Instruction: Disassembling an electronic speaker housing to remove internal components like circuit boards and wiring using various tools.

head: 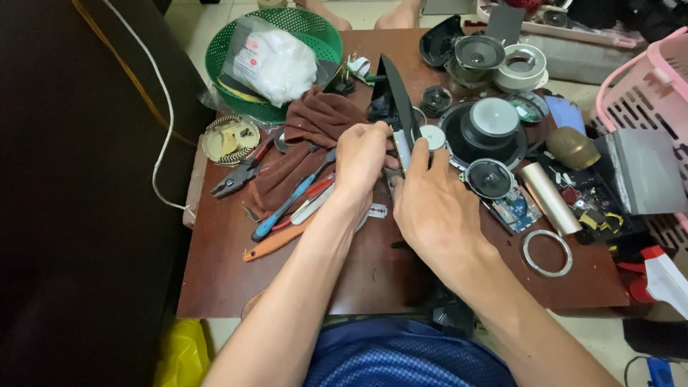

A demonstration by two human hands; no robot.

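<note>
At the frame's centre I hold a thin black panel [398,100] on edge — my left hand [362,159] and right hand [430,204] both pinch its lower end above the brown surface [373,279]. A brown rag [315,122] lies left; a big black speaker [487,129] sits right.

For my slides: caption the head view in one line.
Both hands, left and right, hold a thin black panel upright over a cluttered table of speaker parts and tools.
</note>
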